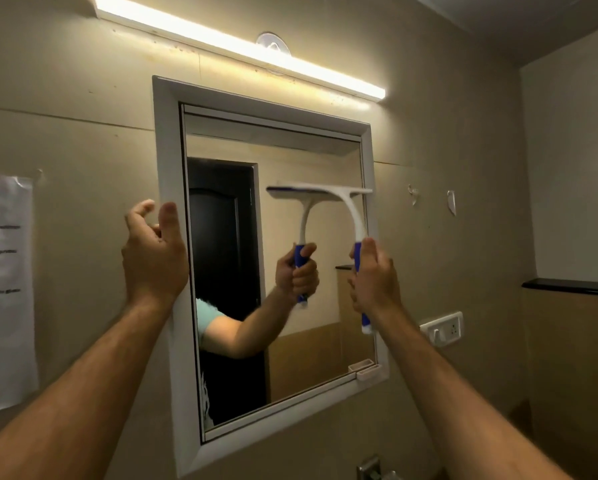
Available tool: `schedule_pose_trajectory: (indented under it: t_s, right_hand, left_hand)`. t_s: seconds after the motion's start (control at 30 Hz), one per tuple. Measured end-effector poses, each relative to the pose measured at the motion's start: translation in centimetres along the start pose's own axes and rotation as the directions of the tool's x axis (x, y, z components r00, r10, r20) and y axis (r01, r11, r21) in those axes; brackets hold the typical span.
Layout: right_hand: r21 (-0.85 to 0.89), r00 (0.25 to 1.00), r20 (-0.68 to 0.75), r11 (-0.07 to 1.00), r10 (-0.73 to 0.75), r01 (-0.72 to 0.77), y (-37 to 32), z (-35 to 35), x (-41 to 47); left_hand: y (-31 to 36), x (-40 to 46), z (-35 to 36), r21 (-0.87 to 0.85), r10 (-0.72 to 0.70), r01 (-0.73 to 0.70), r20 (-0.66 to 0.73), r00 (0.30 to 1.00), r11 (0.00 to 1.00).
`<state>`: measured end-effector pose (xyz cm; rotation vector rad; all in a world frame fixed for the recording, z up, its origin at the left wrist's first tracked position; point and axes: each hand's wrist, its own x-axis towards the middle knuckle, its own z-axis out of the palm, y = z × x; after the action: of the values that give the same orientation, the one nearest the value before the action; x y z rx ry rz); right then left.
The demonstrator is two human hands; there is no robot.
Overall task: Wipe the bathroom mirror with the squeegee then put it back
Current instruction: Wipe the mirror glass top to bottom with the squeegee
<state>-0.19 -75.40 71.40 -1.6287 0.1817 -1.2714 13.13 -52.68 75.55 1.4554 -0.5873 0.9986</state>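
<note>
Head view shows the white-framed mirror (328, 306) on the wall, the left hand (153, 252) loosely open with its thumb against the frame at nine o'clock, and the right hand (373, 278) clenched around the blue handle of the squeegee (351, 209), its blade pressed to the glass at three o'clock.

Paper sheet (3, 289) on wall: dark print lines, too blurred to read.
</note>
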Motion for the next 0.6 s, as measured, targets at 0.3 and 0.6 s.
schedule_pose_trajectory:
  t_s: [0.3, 0.6]
  right_hand:
    - [-0.134, 1.000, 0.001, 0.991, -0.017, 0.017, 6.3, -0.8, -3.4]
    - [-0.057, 1.000, -0.015, 0.998, 0.021, -0.021, 3.6, -1.6, -2.4]
  left_hand:
    - [-0.1, -0.6, 0.0, 0.069, -0.024, 0.025, -0.017, 1.000, 0.997]
    - [0.2, -1.7, -0.2, 0.068, -0.002, 0.004, -0.025, 1.000, 0.998]
